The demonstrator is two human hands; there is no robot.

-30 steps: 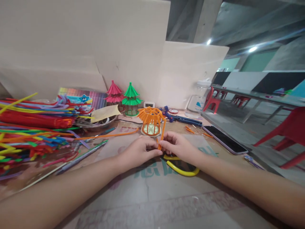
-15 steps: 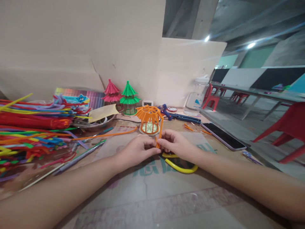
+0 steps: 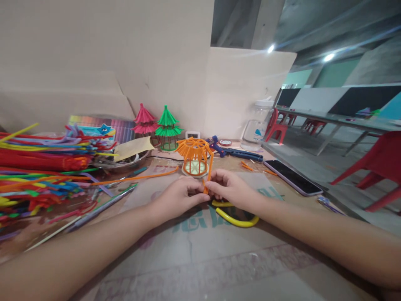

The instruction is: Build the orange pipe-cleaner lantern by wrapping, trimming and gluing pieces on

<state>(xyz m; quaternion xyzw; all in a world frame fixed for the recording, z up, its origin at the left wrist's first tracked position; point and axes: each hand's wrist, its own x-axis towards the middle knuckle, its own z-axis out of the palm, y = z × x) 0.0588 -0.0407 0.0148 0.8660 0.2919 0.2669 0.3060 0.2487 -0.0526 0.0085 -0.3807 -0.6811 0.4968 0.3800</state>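
Between my two hands is a short orange pipe cleaner [image 3: 210, 169], folded and standing upright. My left hand [image 3: 184, 194] pinches its lower end between thumb and fingers. My right hand [image 3: 227, 188] closes on it from the other side, fingers curled. Just beyond my fingertips stands a small orange pavilion [image 3: 194, 154] of pipe cleaners, with a slatted roof ring, thin posts and a pale round base. Yellow-handled scissors [image 3: 239, 222] lie under my right wrist, their blades hidden from sight.
Bundles of coloured pipe cleaners [image 3: 46, 163] crowd the left. Behind stand a pink pavilion [image 3: 144, 119] and a green pavilion [image 3: 167, 127]. A glue gun [image 3: 216, 146], blue-handled pliers [image 3: 242, 154], a water bottle [image 3: 257, 125] and a phone [image 3: 293, 177] sit to the right.
Both hands keep their grip on the orange pipe cleaner and have barely moved. The whole view has shifted slightly.
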